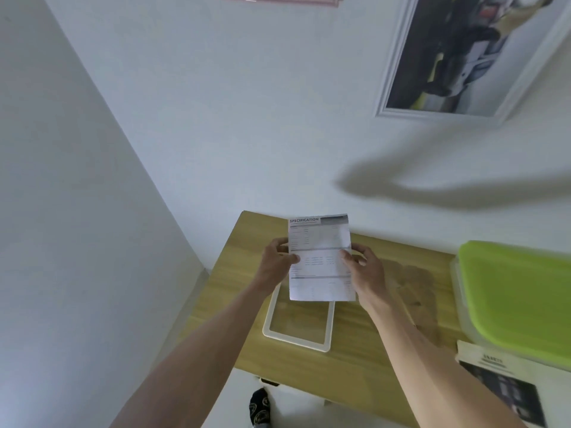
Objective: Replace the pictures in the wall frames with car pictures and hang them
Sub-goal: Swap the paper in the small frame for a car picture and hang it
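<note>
I hold a printed sheet (pixel 319 257), headed "SPECIFICATION", upright above the wooden table (pixel 386 366). My left hand (pixel 276 261) pinches its left edge and my right hand (pixel 366 270) pinches its right edge. Under the sheet a white picture frame (pixel 298 336) lies flat on the table, empty, with the wood showing through. On the wall at upper right hangs a white frame (pixel 475 57) holding a car picture. The bottom edge of a pink frame (pixel 278 0) shows at the top of the view.
A clear box with a green lid (pixel 519 295) stands at the table's right side. A printed magazine page (pixel 500 387) lies in front of it. The white wall corner is at left. My foot in a dark sock (pixel 259 407) is below the table edge.
</note>
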Tool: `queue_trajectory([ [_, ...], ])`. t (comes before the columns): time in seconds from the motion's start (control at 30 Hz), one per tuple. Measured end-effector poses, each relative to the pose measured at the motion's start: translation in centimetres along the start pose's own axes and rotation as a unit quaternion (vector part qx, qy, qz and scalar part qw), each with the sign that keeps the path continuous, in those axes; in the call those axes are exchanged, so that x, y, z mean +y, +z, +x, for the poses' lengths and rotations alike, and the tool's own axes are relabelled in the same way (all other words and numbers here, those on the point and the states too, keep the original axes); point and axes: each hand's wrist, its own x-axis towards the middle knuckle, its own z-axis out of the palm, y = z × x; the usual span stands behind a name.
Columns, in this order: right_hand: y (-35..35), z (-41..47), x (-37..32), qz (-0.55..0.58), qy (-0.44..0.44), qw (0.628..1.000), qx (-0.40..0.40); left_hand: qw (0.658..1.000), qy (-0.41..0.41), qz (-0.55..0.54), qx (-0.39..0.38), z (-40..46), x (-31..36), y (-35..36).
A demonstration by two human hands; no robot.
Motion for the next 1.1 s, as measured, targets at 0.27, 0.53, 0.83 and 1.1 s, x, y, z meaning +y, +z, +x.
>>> queue_trajectory([
  [0.27, -1.3, -1.1, 5.0, -0.093, 0.053, 0.994, 0.002, 0.995, 0.008, 0.097, -0.022, -0.9, -1.9, 0.2],
  [0.53, 0.7, -1.3, 8.7, -0.282, 0.065, 0.957, -0.03, 0.954, 0.001, 0.296, -0.044, 0.2, -5.9, -0.9],
  [0.83, 3.8, -1.9, 9.8, -0.473, 0.039, 0.88, -0.009, 0.854, 0.056, 0.506, -0.103, 1.7, -8.7, -2.3],
  [1.1, 4.4, -2.1, 10.5, -0.465, 0.046, 0.884, -0.011, 0.855, 0.069, 0.493, -0.147, 2.6, -10.0, -3.3],
])
